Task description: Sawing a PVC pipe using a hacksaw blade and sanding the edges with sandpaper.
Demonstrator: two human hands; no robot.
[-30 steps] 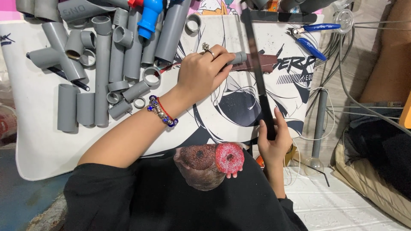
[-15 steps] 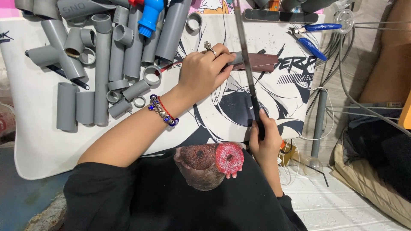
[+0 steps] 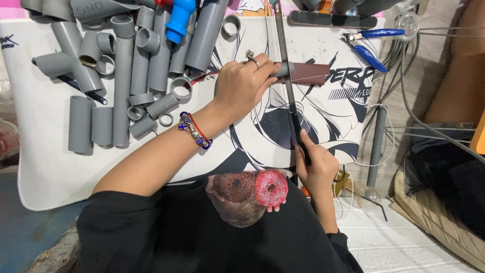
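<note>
A short grey pipe piece [image 3: 284, 69] is pinned flat on the printed white mat [image 3: 45, 167] by the left hand [image 3: 243, 83], fingers pressed down and curled over it; a ring is worn on that hand, a beaded bracelet [image 3: 194, 130] on the wrist. A long thin saw blade [image 3: 284, 65] is laid across the pipe, running away from the body. Its dark handle is gripped by the right hand [image 3: 316, 167], fingers closed tight, thumb along the top. A dark red strip [image 3: 309, 74] is seen under the pipe. Loose grey pipe sections and fittings [image 3: 118, 76] are piled at upper left. Blue-handled pliers [image 3: 368, 45] are lying at upper right, beside cables.
</note>
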